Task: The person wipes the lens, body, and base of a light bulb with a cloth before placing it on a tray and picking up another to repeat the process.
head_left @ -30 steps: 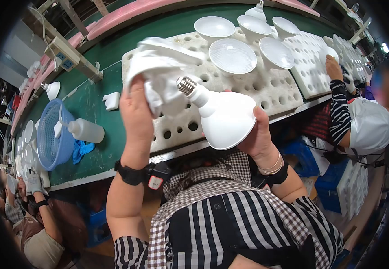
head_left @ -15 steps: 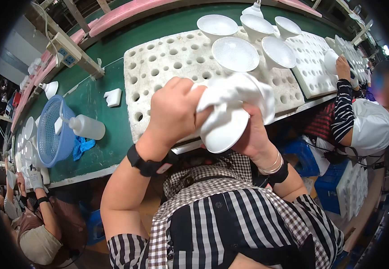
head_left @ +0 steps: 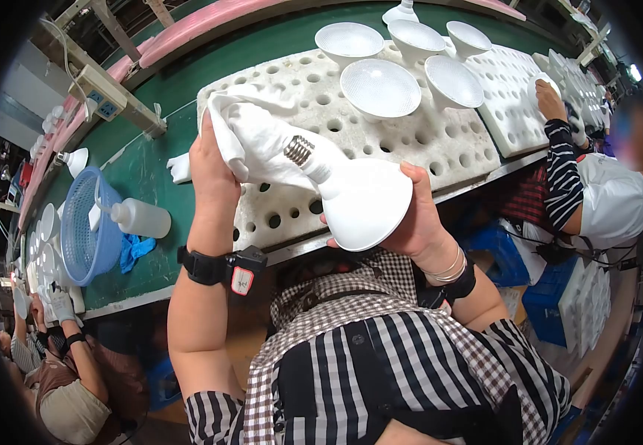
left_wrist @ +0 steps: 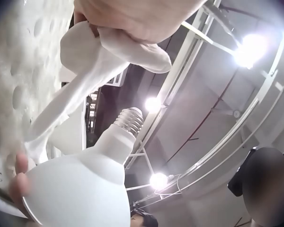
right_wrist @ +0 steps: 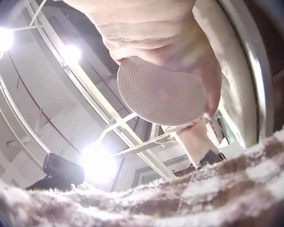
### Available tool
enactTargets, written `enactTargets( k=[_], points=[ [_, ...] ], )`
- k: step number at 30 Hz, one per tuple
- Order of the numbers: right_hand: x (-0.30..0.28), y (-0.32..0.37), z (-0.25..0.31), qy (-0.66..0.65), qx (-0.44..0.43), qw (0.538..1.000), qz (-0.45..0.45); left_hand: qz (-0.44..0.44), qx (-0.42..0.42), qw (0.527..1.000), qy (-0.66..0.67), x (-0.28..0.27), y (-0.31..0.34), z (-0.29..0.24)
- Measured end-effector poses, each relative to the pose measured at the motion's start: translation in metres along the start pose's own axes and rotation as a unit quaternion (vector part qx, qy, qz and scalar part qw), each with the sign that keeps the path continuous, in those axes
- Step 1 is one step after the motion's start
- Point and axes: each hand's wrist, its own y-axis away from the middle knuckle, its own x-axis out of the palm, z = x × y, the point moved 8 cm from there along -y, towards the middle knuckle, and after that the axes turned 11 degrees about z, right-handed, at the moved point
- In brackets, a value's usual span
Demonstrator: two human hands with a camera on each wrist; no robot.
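My right hand (head_left: 425, 222) holds a white reflector light bulb (head_left: 370, 204) by its wide rim, tilted so the metal screw base (head_left: 298, 150) points up and left. A white cloth (head_left: 255, 130) is gripped in my left hand (head_left: 215, 167), up and left of the bulb. Part of the cloth spreads behind the screw base in the head view. Folds of the cloth (left_wrist: 85, 71) hang from the hand in the left wrist view, above the bulb's bare screw base (left_wrist: 128, 121). The bulb's textured front face (right_wrist: 156, 92) shows under the palm in the right wrist view.
Several similar bulbs (head_left: 381, 87) stand face up in a white foam board (head_left: 299, 211) full of holes. At left on the green table are a blue basket (head_left: 77, 252), a squeeze bottle (head_left: 143, 218) and a blue rag (head_left: 137, 251). Other people work at both sides.
Half a second ago the cloth covered the neck and base of the bulb. My left hand has since drawn it back left, exposing the screw base. My right hand has stayed at the rim.
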Motion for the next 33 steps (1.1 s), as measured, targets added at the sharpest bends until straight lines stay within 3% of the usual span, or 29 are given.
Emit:
enactTargets(
  k=[3,5,9,15,19,21,24,29,33],
  points=[
    [-0.002,-0.002,0.0,0.0,0.003,1.0,-0.003,-0.005,-0.019,0.999,-0.039,-0.004,0.005,0.002],
    [-0.002,-0.002,0.001,0.02,0.006,1.0,0.005,0.053,-0.008,0.995,-0.084,0.003,0.009,0.002],
    [-0.011,0.002,0.006,0.074,-0.014,0.997,-0.03,0.073,0.026,0.993,-0.093,0.013,0.016,0.0],
    [-0.015,0.003,0.011,0.111,-0.045,0.992,-0.049,0.066,0.019,0.976,-0.207,0.009,0.028,0.001],
    [-0.014,0.002,0.014,0.133,-0.045,0.987,-0.073,0.069,0.041,0.976,-0.202,0.041,0.053,-0.003],
    [-0.013,0.001,0.01,0.136,-0.039,0.986,-0.09,0.143,0.143,0.912,-0.357,0.072,0.067,-0.003],
    [-0.007,-0.002,0.012,0.176,-0.06,0.979,-0.086,0.19,0.087,0.879,-0.429,0.074,0.057,-0.001],
    [-0.002,-0.001,0.008,0.2,-0.052,0.975,-0.086,0.116,0.084,0.889,-0.435,0.065,0.046,-0.001],
    [-0.004,-0.003,0.011,0.206,-0.047,0.973,-0.092,0.084,0.106,0.94,-0.315,0.044,0.025,0.004]
  ],
)
